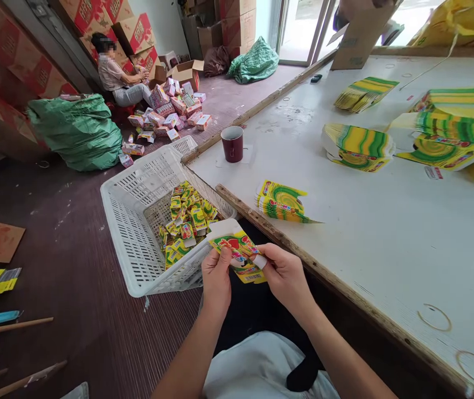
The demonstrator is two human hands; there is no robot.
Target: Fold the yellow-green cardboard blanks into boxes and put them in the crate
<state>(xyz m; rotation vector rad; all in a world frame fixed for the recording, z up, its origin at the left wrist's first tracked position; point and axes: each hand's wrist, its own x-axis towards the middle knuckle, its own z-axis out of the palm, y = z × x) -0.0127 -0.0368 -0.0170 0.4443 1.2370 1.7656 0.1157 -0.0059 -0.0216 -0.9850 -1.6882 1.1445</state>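
Note:
Between my two hands is a yellow and green printed carton (243, 255), with a white flap standing up at its far end. My left hand (217, 277) pinches its left side, thumb on top. My right hand (282, 274) grips the right end beside a small white flap. Just beyond my left hand stands a white plastic basket (120, 216) holding many small folded cartons (190, 216) of the same print. A fanned stack of flat cartons (282, 200) lies on the white table (345, 244) near its wooden edge, ahead of my right hand.
A dark red mug (232, 145) stands near the table corner. More carton stacks (359, 147) lie farther right. Across the floor, a seated person (116, 75) is by a heap of pink boxes (174, 111) and a green sack (76, 133). Wooden sticks (20, 382) lie at lower left.

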